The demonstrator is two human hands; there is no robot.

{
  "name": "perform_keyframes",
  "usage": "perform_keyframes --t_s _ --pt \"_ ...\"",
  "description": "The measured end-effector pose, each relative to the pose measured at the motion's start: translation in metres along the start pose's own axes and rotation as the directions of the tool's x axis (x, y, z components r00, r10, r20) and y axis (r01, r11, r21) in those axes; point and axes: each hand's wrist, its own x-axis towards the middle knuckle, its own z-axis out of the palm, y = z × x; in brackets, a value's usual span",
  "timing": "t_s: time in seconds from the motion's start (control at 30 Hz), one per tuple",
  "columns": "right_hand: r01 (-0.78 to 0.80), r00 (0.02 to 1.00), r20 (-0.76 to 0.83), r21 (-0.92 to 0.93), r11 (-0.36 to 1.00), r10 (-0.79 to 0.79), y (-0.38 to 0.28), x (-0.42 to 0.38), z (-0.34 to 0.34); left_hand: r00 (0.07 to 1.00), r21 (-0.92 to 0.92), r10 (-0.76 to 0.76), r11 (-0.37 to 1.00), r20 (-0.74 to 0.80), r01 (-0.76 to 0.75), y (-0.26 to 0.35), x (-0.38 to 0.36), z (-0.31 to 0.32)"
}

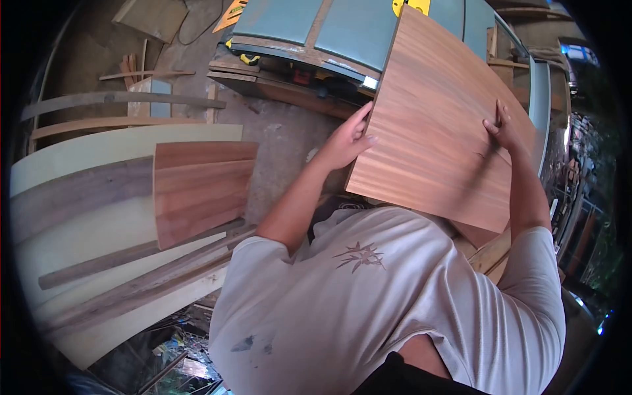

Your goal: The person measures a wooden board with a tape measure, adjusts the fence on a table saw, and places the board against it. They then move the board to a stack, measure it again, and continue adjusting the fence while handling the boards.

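Observation:
A wide reddish-brown wooden panel (434, 125) with striped grain lies across a blue-grey machine table (276, 26), its near end jutting toward my body. My left hand (345, 139) holds the panel's left edge, thumb on the top face and fingers along the side; the fingers' undersides are hidden. On the right part of the panel's face rests my right hand (504, 130), its thumb and fingers apart and nothing in it. Beneath the near right corner, part of another brown board (478, 234) shows.
On the left, a smaller reddish panel (204, 187) lies over large pale sheets (125, 141) and long planks. A yellow piece (416, 6) sits at the table's far side. A wooden box-like piece (153, 20) stands at the upper left. Clutter fills the right edge.

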Motion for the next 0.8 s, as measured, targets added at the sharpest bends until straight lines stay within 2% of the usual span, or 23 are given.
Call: perform_keyframes --t_s 0.17,0.23,0.3,0.33,0.37,0.4,0.43,0.47,0.5,0.53,0.57,0.6,0.63,0.7,0.77,0.8 --pt "0.027 0.998 -0.056 0.071 0.997 -0.023 0.012 0.002 0.013 0.997 0.029 0.081 0.996 0.01 -0.082 0.002 0.038 0.004" --pt "0.06 0.995 -0.089 0.057 0.997 -0.055 0.01 0.005 0.014 0.973 0.215 0.212 0.958 -0.09 -0.189 0.004 0.05 0.009" --pt "0.103 0.984 -0.153 0.049 0.993 -0.094 0.006 0.001 0.017 0.975 0.347 0.161 0.932 -0.156 -0.099 -0.009 0.055 0.004" --pt "0.09 0.988 -0.133 0.059 0.994 -0.082 -0.009 -0.007 0.003 0.969 0.329 0.184 0.936 -0.164 -0.122 -0.001 0.054 0.013" --pt "0.03 0.999 -0.039 0.076 0.997 -0.027 -0.023 -0.015 -0.011 0.972 0.41 0.134 0.911 -0.191 -0.045 0.005 0.055 0.016" --pt "0.156 0.965 -0.237 0.175 0.972 -0.112 -0.01 -0.011 0.011 0.963 0.465 0.062 0.882 -0.263 0.071 0.018 0.053 0.028" --pt "0.12 0.96 -0.273 0.175 0.977 -0.069 -0.01 -0.014 0.019 0.961 0.426 0.037 0.9 -0.275 0.088 0.017 0.055 0.029" --pt "0.033 0.992 -0.126 0.189 0.981 -0.009 -0.018 -0.019 0.01 0.956 0.457 0.037 0.883 -0.29 0.105 0.01 0.058 0.022" --pt "0.084 0.972 -0.233 0.238 0.968 -0.027 -0.02 -0.03 0.009 0.964 0.418 -0.002 0.901 -0.267 0.118 0.018 0.059 0.032" --pt "0.072 0.975 -0.22 0.274 0.959 -0.011 -0.006 -0.021 0.034 0.969 0.451 0.01 0.886 -0.249 0.107 0.019 0.061 0.033" --pt "0.022 0.995 -0.101 0.428 0.904 0.024 -0.005 -0.049 0.015 0.97 0.488 0.027 0.867 -0.24 0.097 0.016 0.063 0.032" --pt "0.204 0.949 -0.307 0.426 0.881 -0.071 0.015 -0.054 0.037 0.959 0.567 0.046 0.814 -0.281 0.127 0.016 0.063 0.036" --pt "0.19 0.944 -0.329 0.445 0.875 -0.037 0.035 -0.073 0.042 0.942 0.637 0.077 0.754 -0.327 0.16 0.016 0.063 0.04" --pt "0.336 0.859 -0.511 0.619 0.71 0.039 0.069 -0.121 0.054 0.925 0.716 0.104 0.667 -0.364 0.207 0.017 0.06 0.045" --pt "0.018 0.847 -0.397 0.685 0.728 0.353 0.116 -0.168 0.07 0.914 0.736 0.105 0.631 -0.392 0.243 0.017 0.061 0.043" --pt "-0.001 0.702 -0.569 0.601 0.799 0.429 0.145 -0.184 0.088 0.912 0.75 0.128 0.618 -0.389 0.234 0.011 0.063 0.025"
